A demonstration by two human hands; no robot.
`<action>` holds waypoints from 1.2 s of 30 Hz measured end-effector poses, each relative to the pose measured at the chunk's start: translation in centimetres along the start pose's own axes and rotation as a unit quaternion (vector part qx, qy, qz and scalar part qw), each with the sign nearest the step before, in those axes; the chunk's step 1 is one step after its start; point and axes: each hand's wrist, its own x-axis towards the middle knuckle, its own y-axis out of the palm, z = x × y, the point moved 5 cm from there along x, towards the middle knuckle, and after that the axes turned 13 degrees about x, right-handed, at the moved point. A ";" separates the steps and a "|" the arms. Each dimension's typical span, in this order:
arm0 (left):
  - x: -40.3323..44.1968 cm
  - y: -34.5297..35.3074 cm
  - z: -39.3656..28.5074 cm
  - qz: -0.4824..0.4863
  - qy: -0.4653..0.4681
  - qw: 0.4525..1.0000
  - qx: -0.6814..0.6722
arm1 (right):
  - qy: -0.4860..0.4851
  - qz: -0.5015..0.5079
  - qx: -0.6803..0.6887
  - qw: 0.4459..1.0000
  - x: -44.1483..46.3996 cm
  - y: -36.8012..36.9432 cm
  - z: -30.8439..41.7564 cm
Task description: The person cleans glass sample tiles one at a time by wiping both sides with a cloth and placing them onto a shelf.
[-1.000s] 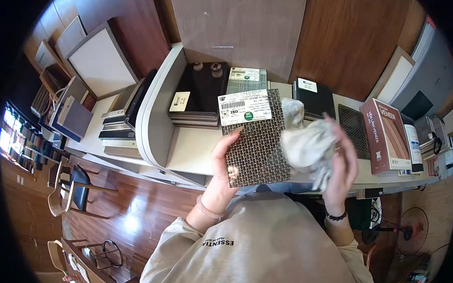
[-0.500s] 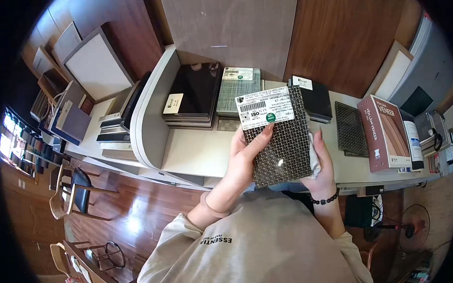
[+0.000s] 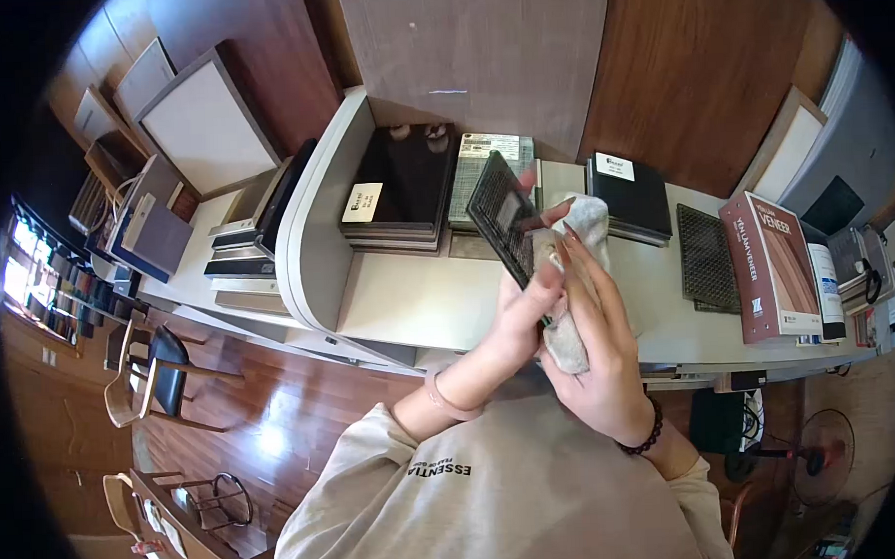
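A thin dark patterned sample panel [image 3: 500, 219] is tilted up steeply, nearly edge-on, in front of my chest. My left hand [image 3: 524, 321] grips it near its lower end, thumb across the near side. My right hand [image 3: 600, 348] is closed on a whitish cloth [image 3: 587, 220], which bunches up beside the panel's right-hand face. Fingers of both hands overlap there, so the exact contact of cloth and panel is partly hidden. Behind the panel lies a stack of grey-green woven-look samples [image 3: 467, 185] with a paper label on top.
On the counter [image 3: 409, 301], glossy black panels [image 3: 400, 183] are stacked at left. A black stack [image 3: 630, 199], dark mesh-patterned pieces [image 3: 706, 256] and a veneer binder [image 3: 774, 268] stand at right. A curved white divider [image 3: 302, 211] rises on the left. A chair [image 3: 165, 373] stands beyond.
The panel has turned from facing me with its label showing to nearly edge-on. My right hand has come off its right edge, bringing the cloth round to its other face.
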 end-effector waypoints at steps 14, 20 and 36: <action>-1.4 -1.1 -1.2 0.090 -0.204 0.856 -0.466 | -0.183 0.049 -0.152 0.970 3.9 1.7 0.7; -2.4 0.2 -1.6 0.099 -0.200 0.808 -0.545 | -0.145 0.098 -0.061 0.983 4.5 1.2 0.0; -1.9 -2.6 -0.3 0.002 -0.204 0.840 -0.503 | 0.076 -0.037 -0.390 0.917 -2.8 -10.0 -10.0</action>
